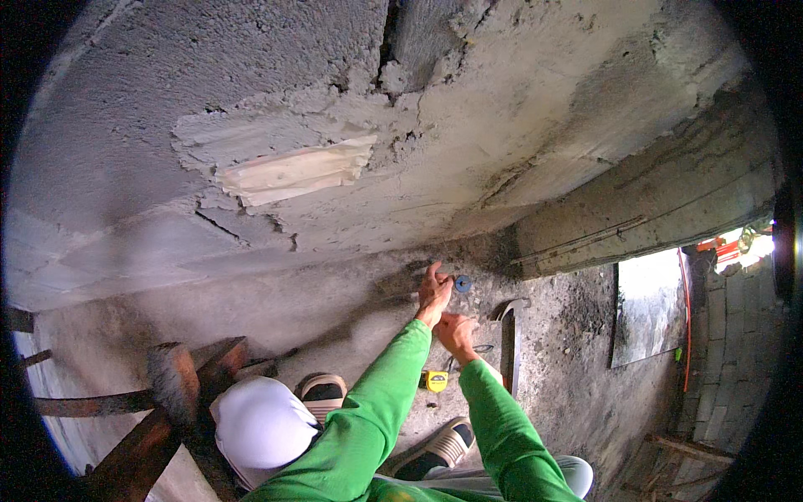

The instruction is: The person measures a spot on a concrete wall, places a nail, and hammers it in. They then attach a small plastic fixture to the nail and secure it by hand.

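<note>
Sleeves (376, 402): nearest.
Left hand (433, 299), right hand (457, 335): fingers I can't read.
Blue disc (462, 284), left's three o'clock: likely light, stiff; grip rim.

Dim interior, blown-out glare at right-hand opening (757, 249), black fisheye rim.

Cracked grey wall (452, 180) (quite rough), dusty floor (560, 360)
</note>
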Tool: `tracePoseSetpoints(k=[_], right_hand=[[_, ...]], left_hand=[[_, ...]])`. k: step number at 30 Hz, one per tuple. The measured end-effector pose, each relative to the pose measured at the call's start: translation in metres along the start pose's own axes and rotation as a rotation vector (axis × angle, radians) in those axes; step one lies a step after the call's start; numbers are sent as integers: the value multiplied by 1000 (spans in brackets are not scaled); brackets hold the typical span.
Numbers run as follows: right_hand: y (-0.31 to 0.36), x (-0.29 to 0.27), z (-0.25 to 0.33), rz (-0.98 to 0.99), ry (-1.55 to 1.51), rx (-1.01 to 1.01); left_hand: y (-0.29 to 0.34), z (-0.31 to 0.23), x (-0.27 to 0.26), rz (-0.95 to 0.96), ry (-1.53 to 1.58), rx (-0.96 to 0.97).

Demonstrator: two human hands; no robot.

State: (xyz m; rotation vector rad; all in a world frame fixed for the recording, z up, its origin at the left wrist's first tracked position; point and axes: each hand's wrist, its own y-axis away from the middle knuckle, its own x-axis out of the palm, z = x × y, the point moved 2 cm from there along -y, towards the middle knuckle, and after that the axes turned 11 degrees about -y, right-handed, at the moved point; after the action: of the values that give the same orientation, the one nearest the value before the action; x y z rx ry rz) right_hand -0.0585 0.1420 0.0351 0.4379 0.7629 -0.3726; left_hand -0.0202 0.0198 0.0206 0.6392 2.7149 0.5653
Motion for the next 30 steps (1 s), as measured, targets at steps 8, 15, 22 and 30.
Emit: tracePoseSetpoints(k=[8,15,22,30], right_hand=[[61,15,43,452,380,-477],[65,6,65,538,430,-475],[32,-79,70,494,154,-77],[-77,-128,91,-224,-367,-91]], left_hand=[[5,-3,-15,-79,-323,49],[10,12,-21,-20,-356,219],[-10,14,-17,16,-286,368],[-33,37,-14,-9,-308,464]])
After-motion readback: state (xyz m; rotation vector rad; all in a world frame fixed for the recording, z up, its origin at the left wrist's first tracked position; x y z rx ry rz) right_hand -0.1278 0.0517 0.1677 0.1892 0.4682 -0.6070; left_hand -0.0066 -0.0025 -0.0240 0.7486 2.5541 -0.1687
